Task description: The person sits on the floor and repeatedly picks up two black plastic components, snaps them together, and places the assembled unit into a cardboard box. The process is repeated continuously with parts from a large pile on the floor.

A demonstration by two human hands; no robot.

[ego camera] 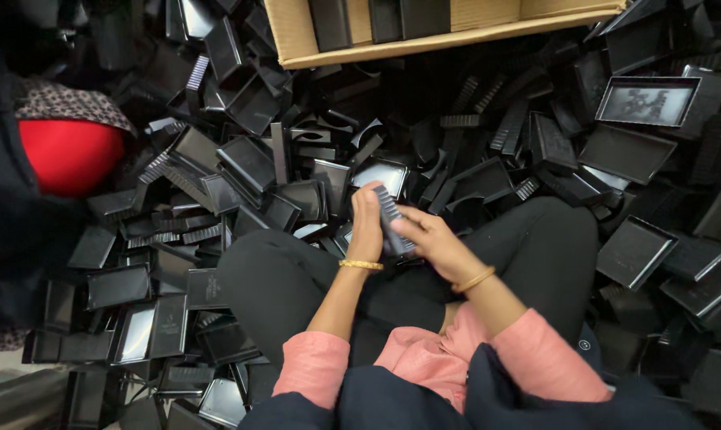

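The ribbed black piece (390, 219) sat between both hands above the lap, its long axis running up and away from the person. The left hand (367, 227) pressed flat against its left side, the right hand (428, 237) pinching the lower end (fingers curled over it); black trays (249, 163) lay heaped all round

Floor buried under loose black plastic trays (249, 163) all round grip; cardboard box (296, 36) beyond it; red bowl (70, 155) far left.
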